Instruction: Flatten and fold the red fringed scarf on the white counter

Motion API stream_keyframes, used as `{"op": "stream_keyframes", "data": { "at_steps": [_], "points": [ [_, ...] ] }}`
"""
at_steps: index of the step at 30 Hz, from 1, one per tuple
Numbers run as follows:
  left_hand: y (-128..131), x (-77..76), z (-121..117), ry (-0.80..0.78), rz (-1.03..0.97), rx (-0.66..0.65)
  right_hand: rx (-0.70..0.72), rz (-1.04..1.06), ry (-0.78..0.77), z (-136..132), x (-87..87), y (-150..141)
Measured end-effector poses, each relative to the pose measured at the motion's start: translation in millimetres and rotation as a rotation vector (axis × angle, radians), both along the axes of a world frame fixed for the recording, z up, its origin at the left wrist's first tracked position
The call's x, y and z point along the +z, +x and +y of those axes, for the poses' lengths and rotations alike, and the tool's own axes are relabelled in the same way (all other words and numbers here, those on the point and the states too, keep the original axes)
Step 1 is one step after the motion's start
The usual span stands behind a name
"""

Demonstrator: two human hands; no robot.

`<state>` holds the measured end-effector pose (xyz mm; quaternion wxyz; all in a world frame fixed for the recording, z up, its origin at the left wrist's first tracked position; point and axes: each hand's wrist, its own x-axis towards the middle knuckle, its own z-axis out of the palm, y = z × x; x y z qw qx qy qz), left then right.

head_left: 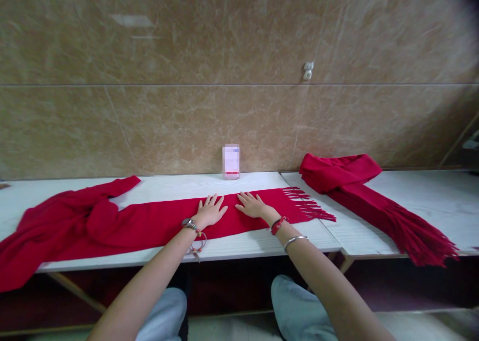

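A red scarf (149, 223) lies lengthwise along the white table in front of me. Its right part is spread flat and ends in a fringe, while the left part is bunched and hangs over the front edge. My left hand (209, 212) rests palm down on the flat middle, fingers spread. To its right, my right hand (254, 204) also presses flat on the cloth, closer to the fringe. Neither hand grips the fabric. Farther right lies a second red scarf (366, 203), folded over at the back, its fringed end reaching the front edge.
Against the tiled wall (187, 126) stands a blurred phone-like screen (231, 162). A small white cat-shaped piece (308, 71) is fixed higher up. The white table (254, 243) has a seam right of the middle. My knees are below its front edge.
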<state>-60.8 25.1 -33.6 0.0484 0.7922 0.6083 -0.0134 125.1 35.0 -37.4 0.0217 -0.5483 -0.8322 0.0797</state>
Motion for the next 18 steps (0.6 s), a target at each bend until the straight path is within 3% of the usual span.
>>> {"op": "stream_keyframes", "data": {
  "at_steps": [4,10,13,18],
  "points": [
    [-5,1.4,1,-0.021,-0.029,-0.001,0.006,-0.014,0.016,4,-4.7,6],
    [-48,19.2,-2,-0.049,0.002,0.091,-0.015,-0.007,0.047,2,14.9,-9],
    [-76,27.9,-7,-0.02,0.028,0.152,0.056,0.044,0.072,-1,27.1,-26],
    [-118,33.6,-14,-0.09,0.107,0.246,0.255,0.068,-0.054,-8,42.7,-62]
  ]
}}
